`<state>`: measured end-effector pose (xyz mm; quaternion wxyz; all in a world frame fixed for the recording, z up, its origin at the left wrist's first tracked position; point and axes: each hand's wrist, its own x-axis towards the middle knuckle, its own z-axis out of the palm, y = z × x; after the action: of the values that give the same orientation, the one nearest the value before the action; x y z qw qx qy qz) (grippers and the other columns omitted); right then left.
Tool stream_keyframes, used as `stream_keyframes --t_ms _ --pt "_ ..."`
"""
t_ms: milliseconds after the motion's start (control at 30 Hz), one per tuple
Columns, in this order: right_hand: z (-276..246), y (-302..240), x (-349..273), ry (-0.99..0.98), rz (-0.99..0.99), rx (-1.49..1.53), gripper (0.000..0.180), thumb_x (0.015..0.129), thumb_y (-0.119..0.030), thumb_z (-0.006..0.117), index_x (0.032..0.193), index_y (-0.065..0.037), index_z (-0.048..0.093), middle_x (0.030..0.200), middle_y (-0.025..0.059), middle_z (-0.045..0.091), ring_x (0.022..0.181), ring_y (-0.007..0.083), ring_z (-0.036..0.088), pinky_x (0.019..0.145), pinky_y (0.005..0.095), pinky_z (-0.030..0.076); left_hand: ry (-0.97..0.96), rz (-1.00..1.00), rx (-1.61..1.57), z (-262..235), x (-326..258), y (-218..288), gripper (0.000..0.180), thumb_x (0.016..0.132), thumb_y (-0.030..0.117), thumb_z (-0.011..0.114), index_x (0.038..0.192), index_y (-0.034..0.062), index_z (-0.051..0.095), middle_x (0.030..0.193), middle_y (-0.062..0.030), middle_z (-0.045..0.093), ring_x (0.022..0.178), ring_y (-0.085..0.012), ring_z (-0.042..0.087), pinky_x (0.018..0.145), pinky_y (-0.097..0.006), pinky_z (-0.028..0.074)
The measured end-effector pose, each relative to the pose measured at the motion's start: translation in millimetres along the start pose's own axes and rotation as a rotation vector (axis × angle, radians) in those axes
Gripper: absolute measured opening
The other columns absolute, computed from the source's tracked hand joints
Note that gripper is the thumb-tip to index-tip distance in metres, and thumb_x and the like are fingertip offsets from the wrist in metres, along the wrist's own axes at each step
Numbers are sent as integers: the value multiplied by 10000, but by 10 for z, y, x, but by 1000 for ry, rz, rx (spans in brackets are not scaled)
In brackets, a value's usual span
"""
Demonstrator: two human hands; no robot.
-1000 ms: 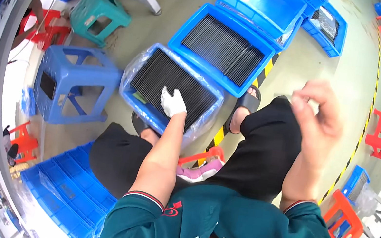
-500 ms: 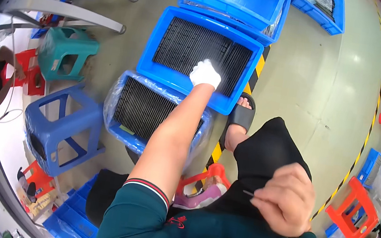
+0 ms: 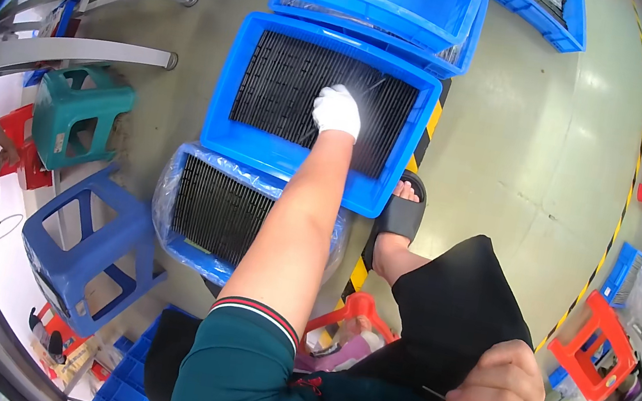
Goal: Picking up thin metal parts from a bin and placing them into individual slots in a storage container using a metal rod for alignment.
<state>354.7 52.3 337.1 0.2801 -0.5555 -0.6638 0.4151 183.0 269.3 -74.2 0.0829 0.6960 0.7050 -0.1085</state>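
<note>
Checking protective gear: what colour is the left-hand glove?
The left-hand glove is white, best seen in the head view.

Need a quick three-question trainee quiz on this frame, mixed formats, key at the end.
1. Multiple choice: Which is the left hand over?
a) the plastic-lined bin
b) the unlined blue bin
c) the blue stool
2. True or false: Both hands are gloved.
3. Short answer: What does the right hand pinch?

Key:
1. b
2. False; only the left is.
3. A thin piece; its exact kind can't be told.
</note>
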Motion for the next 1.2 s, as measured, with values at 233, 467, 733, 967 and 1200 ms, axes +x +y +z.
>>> stream_keyframes --t_ms 233,467,733,967,1200 --pt "-27 -9 17 10 6 15 183 645 -116 797 796 -88 696 747 36 609 719 221 559 618 312 461 -177 -40 -113 -88 169 73 275 883 188 511 1068 5 598 1009 -191 674 934 -333 688 756 -443 567" --pt "-37 -17 -83 14 -43 51 252 625 -93 825 843 -88 699 768 38 621 719 223 570 610 314 476 -1053 -230 -1318 -372 183 -385 55 740 45 534 763 11 570 712 -168 606 605 -302 614 609 -452 569" --pt "196 -166 -72 63 -236 102 200 643 -30 785 807 -35 672 732 58 620 670 257 570 657 352 476 -1023 125 -2738 -979 -1282 -883 321 869 91 636 1187 113 601 1215 -155 572 1160 -403 524 982 -578 426" --pt "623 -373 -79 212 -185 361 57 771 26 687 810 10 649 791 45 618 747 158 579 683 277 455 -478 50 -2989 -1906 -2243 -1545 267 933 170 562 1187 87 564 1254 -116 560 1235 -375 487 1040 -628 357" --pt "1001 -687 36 70 6 565 84 844 -83 706 866 -9 673 751 -28 594 704 38 514 634 199 410 -151 17 -2917 -2754 -3045 -2230 165 947 188 527 1089 113 564 1065 -143 554 1086 -406 521 978 -618 390"
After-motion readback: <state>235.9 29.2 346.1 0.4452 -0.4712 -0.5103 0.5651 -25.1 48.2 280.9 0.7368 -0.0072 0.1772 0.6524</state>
